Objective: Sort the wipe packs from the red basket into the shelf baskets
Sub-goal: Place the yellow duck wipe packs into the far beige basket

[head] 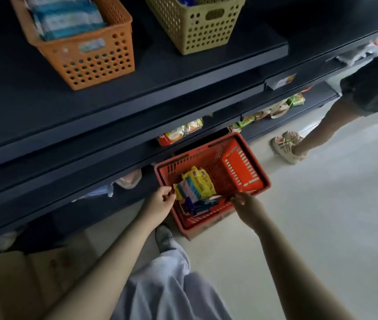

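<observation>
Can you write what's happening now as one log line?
left hand: at red basket rim | right hand: open, near packs | orange basket: striped packs inside

**Location: Retail Shop Aisle**

A dark, multi-tier shelving unit (137,93) defines the site. On its upper tier stand an orange basket (95,63), stocked with packs, and a tan basket (206,31). A small label (286,80) is fixed to one tier edge. Snack packets (178,133) line the lower tiers. A red shopping basket (265,179) sits on the pale floor (322,204) at its base. A second person (322,125) stands further along it.
</observation>
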The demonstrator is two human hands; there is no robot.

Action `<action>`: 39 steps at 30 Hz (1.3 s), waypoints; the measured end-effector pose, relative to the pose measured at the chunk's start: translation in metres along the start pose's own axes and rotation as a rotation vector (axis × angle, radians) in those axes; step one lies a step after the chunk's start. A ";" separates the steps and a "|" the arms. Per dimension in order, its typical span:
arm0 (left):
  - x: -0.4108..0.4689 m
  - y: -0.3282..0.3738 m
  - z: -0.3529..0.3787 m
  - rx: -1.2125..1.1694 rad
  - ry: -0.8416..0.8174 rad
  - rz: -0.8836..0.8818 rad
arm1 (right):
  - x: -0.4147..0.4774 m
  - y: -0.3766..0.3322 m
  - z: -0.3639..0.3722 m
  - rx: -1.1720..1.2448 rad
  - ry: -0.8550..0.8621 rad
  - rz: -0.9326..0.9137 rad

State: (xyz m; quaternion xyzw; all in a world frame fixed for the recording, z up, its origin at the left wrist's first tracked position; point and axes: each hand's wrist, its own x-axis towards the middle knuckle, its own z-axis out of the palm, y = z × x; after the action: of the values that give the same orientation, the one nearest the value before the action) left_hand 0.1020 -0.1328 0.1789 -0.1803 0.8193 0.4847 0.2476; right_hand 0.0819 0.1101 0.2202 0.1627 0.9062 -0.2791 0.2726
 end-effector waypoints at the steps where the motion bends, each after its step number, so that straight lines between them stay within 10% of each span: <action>1: 0.011 -0.002 0.010 -0.007 -0.005 -0.025 | 0.015 0.004 0.001 -0.006 -0.015 0.006; 20: 0.288 -0.061 0.224 0.184 0.203 -0.326 | 0.351 0.104 0.122 0.144 -0.307 0.138; 39: 0.321 -0.101 0.241 0.082 0.263 -0.355 | 0.391 0.121 0.173 0.357 -0.540 0.156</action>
State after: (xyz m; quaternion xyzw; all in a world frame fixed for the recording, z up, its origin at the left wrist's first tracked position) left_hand -0.0488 0.0152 -0.1770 -0.3728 0.8191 0.3720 0.2273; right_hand -0.1065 0.1586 -0.1795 0.1972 0.7228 -0.4449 0.4906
